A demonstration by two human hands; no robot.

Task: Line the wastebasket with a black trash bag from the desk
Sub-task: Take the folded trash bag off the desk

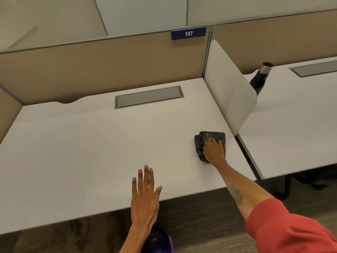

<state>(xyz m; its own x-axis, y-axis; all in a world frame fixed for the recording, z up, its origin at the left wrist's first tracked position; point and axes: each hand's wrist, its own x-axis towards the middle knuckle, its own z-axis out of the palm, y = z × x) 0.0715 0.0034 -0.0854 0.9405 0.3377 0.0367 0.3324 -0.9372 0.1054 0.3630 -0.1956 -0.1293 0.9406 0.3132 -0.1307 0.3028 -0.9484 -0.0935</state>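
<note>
A folded, crumpled black trash bag [206,138] lies on the white desk [82,143] near its right edge, beside the white side divider. My right hand [214,149] rests on top of the bag with its fingers curled over it; the bag still lies on the desk. My left hand [145,194] hovers flat over the desk's front edge, fingers spread, holding nothing. A dark purple rounded object [158,240], partly hidden under my left wrist, sits below the desk edge; I cannot tell whether it is the wastebasket.
A grey cable hatch [148,97] is set in the desk's back. Tan partition walls with a blue "137" sign [188,33] close the back. A white divider [229,88] separates the neighbouring desk, where a black bottle [260,77] stands.
</note>
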